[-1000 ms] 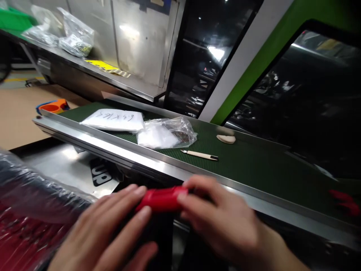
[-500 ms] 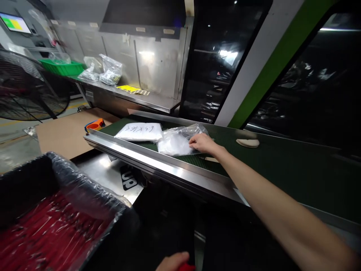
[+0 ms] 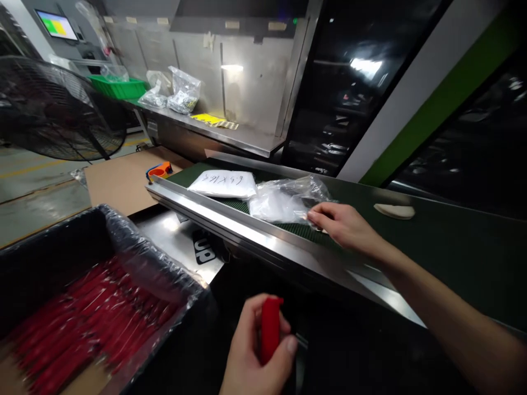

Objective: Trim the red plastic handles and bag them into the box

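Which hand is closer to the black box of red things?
Left. The left hand, holding a red piece, is beside the black box; the right hand is farther, over the green belt.

Black fan (image 3: pixel 53 112), green bin (image 3: pixel 123 89) and yellow sheet (image 3: pixel 207 118) on a steel bench (image 3: pixel 257 141), lit screen (image 3: pixel 56 25) upper left

Hands, two: left hand (image 3: pixel 253 362), right hand (image 3: pixel 346 225); red piece (image 3: pixel 269 329) in hand, one. On one belt (image 3: pixel 453 244): white packet (image 3: pixel 222 186), one; clear bag (image 3: pixel 280 204), one. Elsewhere: fan (image 3: pixel 53 109), one; monitor (image 3: pixel 56 26), one.
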A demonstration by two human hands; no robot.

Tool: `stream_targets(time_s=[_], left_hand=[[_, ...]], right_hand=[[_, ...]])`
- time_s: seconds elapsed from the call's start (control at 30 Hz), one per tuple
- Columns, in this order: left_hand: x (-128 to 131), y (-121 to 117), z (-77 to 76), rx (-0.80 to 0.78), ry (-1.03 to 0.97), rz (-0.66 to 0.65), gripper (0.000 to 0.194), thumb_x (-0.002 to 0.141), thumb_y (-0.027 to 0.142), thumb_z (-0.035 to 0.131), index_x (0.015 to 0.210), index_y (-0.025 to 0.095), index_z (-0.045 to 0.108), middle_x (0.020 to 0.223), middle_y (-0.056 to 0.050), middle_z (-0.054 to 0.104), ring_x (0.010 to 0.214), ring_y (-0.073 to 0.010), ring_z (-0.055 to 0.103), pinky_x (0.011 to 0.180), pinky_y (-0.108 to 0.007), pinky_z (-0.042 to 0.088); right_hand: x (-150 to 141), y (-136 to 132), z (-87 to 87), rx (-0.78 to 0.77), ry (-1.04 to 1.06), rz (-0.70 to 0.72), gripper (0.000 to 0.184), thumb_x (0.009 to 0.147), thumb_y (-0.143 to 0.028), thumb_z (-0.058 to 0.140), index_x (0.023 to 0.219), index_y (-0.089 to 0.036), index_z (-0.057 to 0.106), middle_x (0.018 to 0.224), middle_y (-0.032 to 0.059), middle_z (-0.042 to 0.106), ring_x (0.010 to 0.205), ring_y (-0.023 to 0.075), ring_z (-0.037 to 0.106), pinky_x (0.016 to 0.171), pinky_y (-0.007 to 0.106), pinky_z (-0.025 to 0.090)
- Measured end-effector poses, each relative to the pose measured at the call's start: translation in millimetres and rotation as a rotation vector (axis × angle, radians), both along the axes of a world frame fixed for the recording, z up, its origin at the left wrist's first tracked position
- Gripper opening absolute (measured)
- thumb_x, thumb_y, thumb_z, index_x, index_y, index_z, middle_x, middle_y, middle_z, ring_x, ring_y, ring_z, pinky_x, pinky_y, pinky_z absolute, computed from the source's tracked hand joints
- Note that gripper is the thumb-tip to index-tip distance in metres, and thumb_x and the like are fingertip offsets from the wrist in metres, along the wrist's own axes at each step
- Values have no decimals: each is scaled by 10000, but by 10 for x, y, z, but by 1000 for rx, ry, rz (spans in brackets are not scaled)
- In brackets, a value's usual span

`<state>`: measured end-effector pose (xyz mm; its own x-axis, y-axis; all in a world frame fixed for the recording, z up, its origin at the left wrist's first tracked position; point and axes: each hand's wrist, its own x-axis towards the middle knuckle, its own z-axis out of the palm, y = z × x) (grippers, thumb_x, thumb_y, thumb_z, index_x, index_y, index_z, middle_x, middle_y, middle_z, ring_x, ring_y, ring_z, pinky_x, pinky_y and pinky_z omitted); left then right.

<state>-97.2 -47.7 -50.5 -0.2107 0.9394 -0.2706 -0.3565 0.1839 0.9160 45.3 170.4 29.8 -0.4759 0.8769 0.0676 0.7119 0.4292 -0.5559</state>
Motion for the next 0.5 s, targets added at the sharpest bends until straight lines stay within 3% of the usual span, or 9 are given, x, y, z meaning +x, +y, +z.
stream_targets(time_s=[0.13, 0.23, 0.4, 0.5], left_hand=[[75, 263, 179, 55, -82, 55, 475, 758, 338, 764, 1124, 234, 478, 955, -7, 588, 608, -61, 508, 553, -190, 426], [140, 279, 114, -4, -91, 47, 406, 788, 303, 730, 1097, 209, 484, 873, 11, 574, 554, -43, 461, 518, -180, 393], [197, 152, -159, -130, 74, -2, 284, 831, 232, 623, 1065, 209, 462, 793, 36, 537, 581, -65, 478, 566, -199, 422], [209, 125, -284, -150, 274, -32, 337, 805, 182, 621, 1102, 237, 473, 835, 30, 569, 693, -100, 536, 664, -224, 460]], right_hand=[[24, -950, -181, -109, 174, 53, 305, 972, -440, 456, 834, -211, 605, 751, -23, 602, 683, 108, 542, 615, 220, 416], [29, -1410, -460, -154, 303, 18, 274, 985, -362, 446, 795, -212, 575, 743, -29, 586, 656, 93, 532, 605, 200, 418], [136, -1651, -918, -92, 365, -211, 227, 986, -319, 444, 821, -206, 551, 739, -24, 554, 636, 96, 520, 583, 200, 422], [242, -1668, -1000, 2, 416, -338, 162, 977, -339, 462, 932, -208, 546, 870, 8, 567, 766, 120, 560, 678, 224, 459]])
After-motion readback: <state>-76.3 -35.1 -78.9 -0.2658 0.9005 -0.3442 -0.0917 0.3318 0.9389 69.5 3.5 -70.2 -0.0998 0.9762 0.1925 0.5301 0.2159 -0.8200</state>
